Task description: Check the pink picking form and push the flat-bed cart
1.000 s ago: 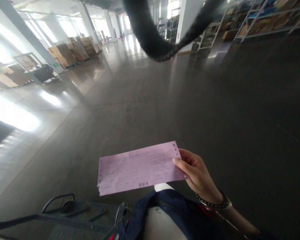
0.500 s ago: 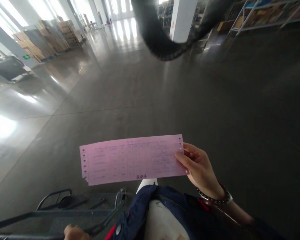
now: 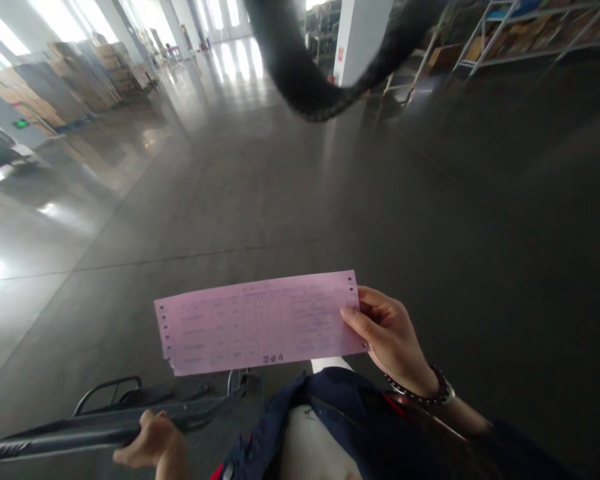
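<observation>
Pink paper (image 3: 260, 327) already in hand and opened flat; cart (image 3: 200, 413) handle (image 3: 60, 443) also taken. What's left doesn't show from here. Right hand (image 3: 393, 337) pinches the paper's right end, thumb on the near face, fingers behind; the left end is free, the sheet tilted over the floor (image 3: 300, 193). Left hand (image 3: 153, 441), near left, looks curled round the handle, though its underside is partly hidden.

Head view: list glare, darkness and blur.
Head view, left: bright windows glare off the glossy floor; head view, right: that floor falls dark; head view, top: dark strap-like loop blurred; head view, bottom: print on the pink perforated form unreadably soft.
</observation>
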`<control>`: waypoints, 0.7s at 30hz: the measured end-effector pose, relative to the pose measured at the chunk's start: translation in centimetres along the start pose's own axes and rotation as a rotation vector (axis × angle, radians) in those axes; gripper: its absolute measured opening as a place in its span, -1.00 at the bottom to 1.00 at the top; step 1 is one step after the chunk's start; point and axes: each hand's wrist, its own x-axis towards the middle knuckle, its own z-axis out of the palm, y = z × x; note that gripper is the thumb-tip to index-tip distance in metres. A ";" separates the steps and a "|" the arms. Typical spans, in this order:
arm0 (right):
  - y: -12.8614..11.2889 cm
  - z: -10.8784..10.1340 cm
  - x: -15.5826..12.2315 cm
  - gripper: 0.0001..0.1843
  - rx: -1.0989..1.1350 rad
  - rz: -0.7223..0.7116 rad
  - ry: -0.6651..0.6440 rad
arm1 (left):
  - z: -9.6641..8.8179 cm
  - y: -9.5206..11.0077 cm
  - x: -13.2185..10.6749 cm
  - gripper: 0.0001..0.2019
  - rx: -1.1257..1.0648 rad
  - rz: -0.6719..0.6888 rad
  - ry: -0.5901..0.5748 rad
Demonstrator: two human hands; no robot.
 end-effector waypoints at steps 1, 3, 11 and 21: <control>0.4 -0.3 1.4 -0.74 0.005 0.006 -0.010 | 0.8 1.7 -0.2 -0.44 -0.017 -0.056 0.036; 0.9 -0.9 4.5 -0.76 0.005 0.010 -0.021 | 2.4 4.5 -0.4 -0.45 0.001 -0.102 0.072; -0.3 -2.2 16.1 -0.72 -0.102 -0.048 0.006 | 11.3 11.0 1.2 -0.42 0.048 -0.120 0.109; 3.2 -3.6 28.1 -0.71 -0.061 0.035 -0.022 | 23.2 13.8 4.5 -0.48 0.047 0.068 0.151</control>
